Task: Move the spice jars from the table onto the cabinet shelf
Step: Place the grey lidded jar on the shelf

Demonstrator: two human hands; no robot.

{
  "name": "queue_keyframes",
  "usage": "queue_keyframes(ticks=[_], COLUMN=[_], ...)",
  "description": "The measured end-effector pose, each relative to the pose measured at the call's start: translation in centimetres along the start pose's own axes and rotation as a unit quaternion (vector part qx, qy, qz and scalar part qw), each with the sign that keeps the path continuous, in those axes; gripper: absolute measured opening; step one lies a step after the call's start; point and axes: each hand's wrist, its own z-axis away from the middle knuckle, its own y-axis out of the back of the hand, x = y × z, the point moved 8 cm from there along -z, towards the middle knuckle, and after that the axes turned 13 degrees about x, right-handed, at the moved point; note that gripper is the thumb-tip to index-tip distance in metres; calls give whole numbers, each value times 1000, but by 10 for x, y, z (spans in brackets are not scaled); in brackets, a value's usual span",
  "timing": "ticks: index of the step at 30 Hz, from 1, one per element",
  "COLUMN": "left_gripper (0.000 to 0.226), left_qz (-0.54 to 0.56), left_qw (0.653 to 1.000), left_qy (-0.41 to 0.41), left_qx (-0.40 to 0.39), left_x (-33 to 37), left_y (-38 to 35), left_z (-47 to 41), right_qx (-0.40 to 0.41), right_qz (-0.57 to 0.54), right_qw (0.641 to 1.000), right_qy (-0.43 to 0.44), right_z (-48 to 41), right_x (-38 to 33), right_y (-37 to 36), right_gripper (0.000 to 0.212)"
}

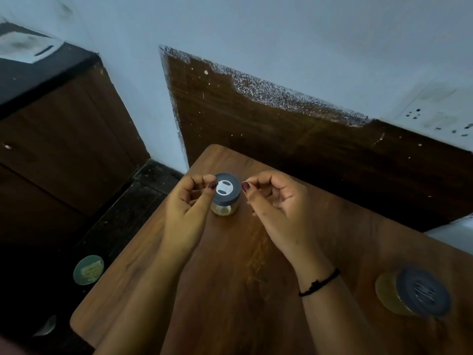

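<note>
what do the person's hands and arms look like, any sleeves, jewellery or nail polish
No sleeves show; both forearms are bare. The left hand and right hand have dark maroon nail polish on the visible nails. A thin black thread bracelet with a small knot circles the right wrist. No rings or watch visible.

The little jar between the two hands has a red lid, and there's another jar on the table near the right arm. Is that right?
Almost. The lid is grey, not red. The head view shows the little jar standing between the left hand and the right hand, and another jar on the table near the right arm.
</note>
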Motion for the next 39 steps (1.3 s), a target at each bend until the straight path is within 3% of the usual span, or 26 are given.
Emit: queue_keyframes(ticks=[4, 8, 10, 13, 20, 24, 28, 31, 35, 39], left_gripper=[19, 26, 34, 50, 95, 104, 105, 95, 100, 102], left_qz=[-21, -146, -238, -291, -382, -376, -358, -341, -306, -183], left_qw=[1000, 986, 960, 930, 881, 888, 899, 907, 919, 967], left_qy=[2, -79, -134, -185, -205, -160, -131, -134, -149, -62], left_qx=[2, -25, -63, -126, -191, -209, -215, -207, -196, -167], left_x=[-16, -29, -37, -43, -68, -87, -103, -107, -103, -93], left_y=[-3, -15, -25, -40, -60, -64, -65, -66, -60, -44], left_z=[-9, -22, -29, -42, -60, -67, -73, -78, -82, -71], right_qx=[-8, -35, -68, -108, -188, -242, -260, -258, -248, -213], right_qz=[17, 74, 142, 237, 330, 374, 375, 360, 300, 203], right_qw=[1000, 996, 987, 963, 923, 894, 889, 897, 921, 954], right_qy=[-3, 19, 39, 69, 57, 41, 28, 18, -28, -48], right_z=[-3, -10, -16, -24, -35, -39, -41, -45, -50, -53], right_x=[17, 33, 43, 58, 99, 122, 138, 143, 138, 107], right_y=[-9, -27, -40, -56, -83, -96, -106, -107, -97, -70], right_gripper=[9, 16, 26, 46, 88, 98, 96, 90, 87, 83])
